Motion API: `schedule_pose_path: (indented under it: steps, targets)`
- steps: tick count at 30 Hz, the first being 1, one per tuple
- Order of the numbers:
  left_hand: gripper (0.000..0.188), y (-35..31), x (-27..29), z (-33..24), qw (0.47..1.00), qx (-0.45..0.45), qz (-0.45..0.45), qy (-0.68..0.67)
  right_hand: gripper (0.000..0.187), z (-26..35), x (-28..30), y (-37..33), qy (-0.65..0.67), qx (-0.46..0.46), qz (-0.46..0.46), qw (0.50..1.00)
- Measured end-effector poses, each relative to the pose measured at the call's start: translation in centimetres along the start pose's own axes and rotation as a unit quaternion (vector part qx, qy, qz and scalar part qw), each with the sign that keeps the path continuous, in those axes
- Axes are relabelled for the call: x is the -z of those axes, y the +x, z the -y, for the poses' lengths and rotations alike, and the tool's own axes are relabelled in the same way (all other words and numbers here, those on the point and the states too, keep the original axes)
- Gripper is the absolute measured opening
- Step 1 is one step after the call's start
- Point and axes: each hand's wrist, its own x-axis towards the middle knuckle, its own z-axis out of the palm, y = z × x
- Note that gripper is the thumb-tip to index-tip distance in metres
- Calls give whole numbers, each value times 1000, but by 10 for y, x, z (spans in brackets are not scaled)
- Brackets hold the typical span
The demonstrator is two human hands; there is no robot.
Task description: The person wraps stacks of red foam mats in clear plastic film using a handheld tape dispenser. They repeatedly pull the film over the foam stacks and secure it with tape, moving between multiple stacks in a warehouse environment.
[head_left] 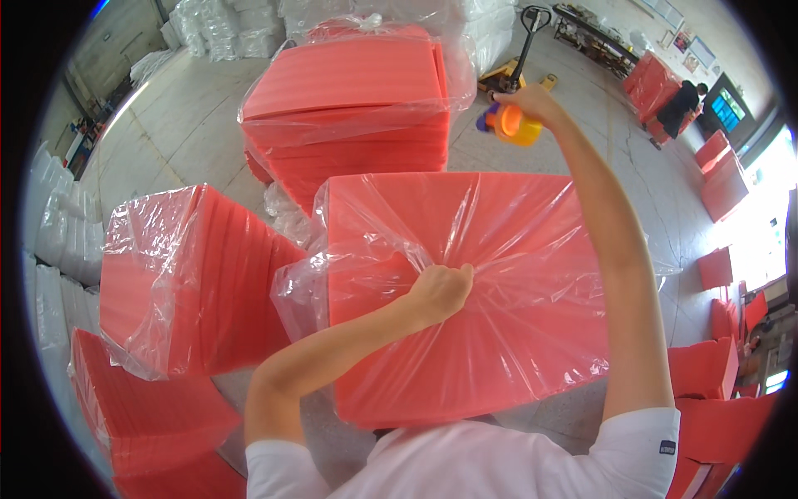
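A stack of pink-red foam sheets (382, 366) stands right in front of me, inside a clear plastic bag (524, 274). My left hand (442, 293) is closed in a fist on the bag's gathered top, near the middle of the stack, and folds fan out from it. Stretched out past the stack's far right corner, my right hand (532, 104) is closed round a small orange, yellow and purple object (514, 126), perhaps a tape roll or dispenser. Blur and my fingers hide its exact kind.
More bagged foam stacks stand beyond (349, 83) and at the left (158, 283). A pallet jack (519, 58) is at the far right. White wrapped bundles (229, 29) line the back. Another person (682, 104) bends over foam near the right wall.
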Motion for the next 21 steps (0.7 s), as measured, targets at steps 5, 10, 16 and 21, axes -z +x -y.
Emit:
schedule_pose_path:
  steps: [5, 10, 16, 21]
  targets:
    - [13, 2, 3, 8, 1000, 3, -8, -29, 45, 45, -19, 49, 96, -169, 170, 966]
    - [13, 6, 0, 1, 1000, 6, -9, -23, 44, 60, -2, -14, 107, -148, 222, 958]
    - [30, 5, -12, 9, 996, 4, -53, 69, 51, 135, -8, -258, 144, -160, -120, 969]
    - [35, -3, -21, 21, 989, 7, -102, 104, 86, 209, -36, -566, 229, -180, -68, 954]
